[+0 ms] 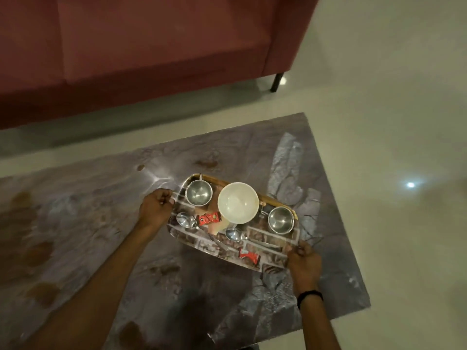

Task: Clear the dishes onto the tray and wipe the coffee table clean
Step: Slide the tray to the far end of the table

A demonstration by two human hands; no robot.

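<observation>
A patterned tray (275, 245) is over the marbled coffee table (106, 223), right of centre. My left hand (155, 209) grips its left end and my right hand (304, 261) grips its near right corner. On the tray are a white bowl (238, 202), two steel cups (199, 193) (281, 220), two steel spoons (185, 220) (234, 234) and two red wrappers (209, 219) (249, 255). Brown stains (41, 291) mark the table's left and front parts.
A dark red sofa (141, 51) stands behind the table, its black leg (276, 82) on the glossy pale floor (394, 122). The table's right edge runs close to the tray. A black band (309, 296) is on my right wrist.
</observation>
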